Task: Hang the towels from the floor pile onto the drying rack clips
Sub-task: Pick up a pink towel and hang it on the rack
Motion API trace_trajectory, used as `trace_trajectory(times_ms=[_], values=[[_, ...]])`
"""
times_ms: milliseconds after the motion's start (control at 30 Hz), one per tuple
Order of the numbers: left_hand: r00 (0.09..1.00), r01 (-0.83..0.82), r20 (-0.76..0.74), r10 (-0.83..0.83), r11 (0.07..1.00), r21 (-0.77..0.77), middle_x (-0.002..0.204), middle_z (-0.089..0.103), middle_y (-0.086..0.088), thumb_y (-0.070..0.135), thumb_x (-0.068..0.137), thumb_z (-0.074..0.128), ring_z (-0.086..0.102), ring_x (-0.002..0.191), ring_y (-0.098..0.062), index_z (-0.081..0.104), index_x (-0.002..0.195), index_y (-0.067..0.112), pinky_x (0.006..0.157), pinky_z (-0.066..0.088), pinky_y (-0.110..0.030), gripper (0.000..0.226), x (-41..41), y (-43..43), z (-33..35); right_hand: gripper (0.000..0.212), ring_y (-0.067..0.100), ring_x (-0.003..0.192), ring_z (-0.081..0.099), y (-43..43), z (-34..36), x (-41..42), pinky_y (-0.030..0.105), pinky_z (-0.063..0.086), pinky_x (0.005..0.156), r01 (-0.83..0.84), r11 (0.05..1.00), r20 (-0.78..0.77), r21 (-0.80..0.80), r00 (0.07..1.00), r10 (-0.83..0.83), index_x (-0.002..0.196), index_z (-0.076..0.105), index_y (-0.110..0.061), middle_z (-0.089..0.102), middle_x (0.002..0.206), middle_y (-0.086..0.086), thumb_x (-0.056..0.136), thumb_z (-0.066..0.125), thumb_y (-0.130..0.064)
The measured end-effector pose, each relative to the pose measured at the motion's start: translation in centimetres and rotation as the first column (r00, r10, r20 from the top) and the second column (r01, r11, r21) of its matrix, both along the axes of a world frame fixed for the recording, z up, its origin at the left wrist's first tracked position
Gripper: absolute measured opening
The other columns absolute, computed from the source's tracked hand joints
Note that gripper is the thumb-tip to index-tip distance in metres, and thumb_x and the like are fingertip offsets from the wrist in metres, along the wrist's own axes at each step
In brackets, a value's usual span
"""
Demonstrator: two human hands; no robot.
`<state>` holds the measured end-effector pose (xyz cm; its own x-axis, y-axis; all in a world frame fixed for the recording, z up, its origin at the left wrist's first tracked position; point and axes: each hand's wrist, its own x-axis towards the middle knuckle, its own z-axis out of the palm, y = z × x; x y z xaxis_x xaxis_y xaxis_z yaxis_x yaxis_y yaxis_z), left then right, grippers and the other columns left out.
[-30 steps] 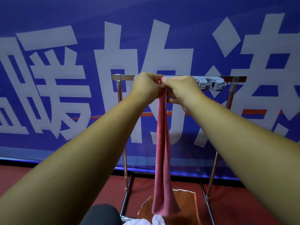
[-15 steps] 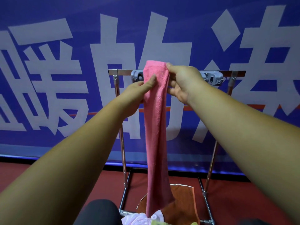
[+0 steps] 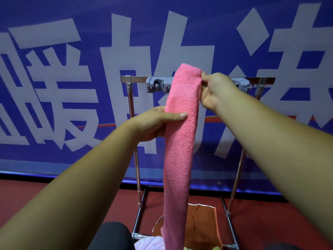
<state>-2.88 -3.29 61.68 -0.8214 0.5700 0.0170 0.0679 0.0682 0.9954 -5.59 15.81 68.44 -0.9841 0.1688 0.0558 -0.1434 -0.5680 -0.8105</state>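
Note:
A long pink towel hangs in front of the metal drying rack, its top rising above the rack's top bar. My right hand pinches the towel's upper right edge. My left hand grips the towel lower down, thumb across its front. Grey plastic clips sit on the top bar behind the towel; those on the right are mostly hidden by my right hand.
A brown towel lies on the red floor inside the rack's base, with a pale pink cloth and a green scrap at the bottom edge. A blue banner with large white characters stands behind. My dark-clad knee is at bottom centre.
The towel's top went from level with the bar to above it. My left hand slid down from the top to about a third of the way down. My right hand kept its pinch.

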Motion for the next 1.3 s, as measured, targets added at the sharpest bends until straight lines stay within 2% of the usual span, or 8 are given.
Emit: trace_trajectory(times_ms=[167,367,467,567,700,900,1067,1300], values=[[0.998,-0.054,-0.028,0.057,0.992,0.116,0.113,0.075,-0.011,0.025,0.102,0.068,0.072,0.100,-0.025,0.065,0.134,0.005,0.091,0.060,-0.041,0.038,-0.1,0.1,0.0,0.018,0.025,0.066,0.076,1.0,-2.1,0.9,0.036,0.065,0.060,-0.083,0.996,0.063,-0.029,0.994,0.085,0.108,0.066,0.001,0.074,0.085,0.016,0.109,0.050,-0.007],[0.969,-0.244,0.102,0.224,0.934,0.263,0.092,0.071,-0.008,0.034,0.105,0.062,0.066,0.080,-0.022,0.064,0.125,0.011,0.076,0.056,-0.038,0.030,-1.0,0.9,1.1,0.086,0.029,0.098,0.072,0.8,-8.5,3.2,0.045,0.055,0.101,-0.455,0.877,0.295,0.156,0.869,0.398,0.137,0.066,-0.003,0.073,0.111,0.013,0.105,0.030,-0.073],[0.955,-0.289,0.132,0.266,0.934,0.210,0.083,0.064,-0.006,0.037,0.107,0.057,0.063,0.067,-0.020,0.060,0.117,0.014,0.063,0.059,-0.033,0.025,-1.9,0.8,0.9,0.086,0.033,0.119,0.072,0.0,-10.9,4.3,0.052,0.052,0.110,-0.502,0.816,0.220,0.287,0.864,0.453,0.134,0.073,-0.013,0.075,0.127,0.016,0.102,0.029,-0.079],[0.941,-0.334,0.130,0.312,0.919,0.208,0.080,0.068,-0.007,0.030,0.110,0.054,0.069,0.063,-0.020,0.054,0.127,0.008,0.053,0.059,-0.035,0.028,-2.5,0.7,0.5,0.069,0.030,0.126,0.070,0.2,-13.2,4.6,0.054,0.050,0.114,-0.461,0.784,0.176,0.415,0.886,0.428,0.138,0.070,-0.021,0.075,0.132,0.010,0.100,0.047,-0.074],[0.919,-0.392,0.132,0.372,0.898,0.198,0.086,0.078,-0.010,0.023,0.111,0.053,0.078,0.078,-0.021,0.054,0.136,0.003,0.067,0.063,-0.036,0.032,-3.6,0.5,-1.0,0.040,0.034,0.115,0.073,1.1,-16.1,4.8,0.053,0.055,0.108,-0.376,0.840,0.132,0.391,0.926,0.353,0.132,0.071,-0.003,0.076,0.123,0.019,0.099,0.072,-0.027],[0.924,-0.360,0.165,0.346,0.930,0.067,0.085,0.079,-0.008,0.041,0.112,0.045,0.078,0.077,-0.021,0.062,0.124,0.005,0.064,0.063,-0.038,0.041,-3.8,1.2,-4.2,0.042,0.030,0.104,0.075,1.1,-18.4,5.0,0.044,0.063,0.093,-0.367,0.890,0.075,0.272,0.930,0.361,0.140,0.060,0.004,0.075,0.121,0.021,0.099,0.068,-0.005],[0.945,-0.159,0.281,0.169,0.986,-0.059,0.139,0.066,-0.025,0.073,0.102,0.037,0.066,0.128,-0.036,0.062,0.142,0.002,0.112,0.051,-0.050,0.085,-3.9,1.2,-10.5,0.037,0.029,0.101,0.077,0.0,-21.1,4.7,0.047,0.064,0.092,-0.349,0.932,0.096,0.096,0.935,0.341,0.141,0.061,-0.003,0.076,0.118,0.020,0.104,0.062,-0.006],[0.916,-0.193,0.332,0.223,0.974,-0.122,0.124,0.076,-0.010,0.083,0.098,0.012,0.071,0.119,-0.030,0.068,0.131,0.010,0.100,0.056,-0.049,0.098,-2.0,0.0,-19.2,0.050,0.037,0.124,0.070,-0.6,-26.0,3.0,0.050,0.059,0.102,-0.255,0.965,0.157,-0.060,0.952,0.261,0.150,0.052,-0.005,0.068,0.137,0.025,0.103,0.050,0.010]])
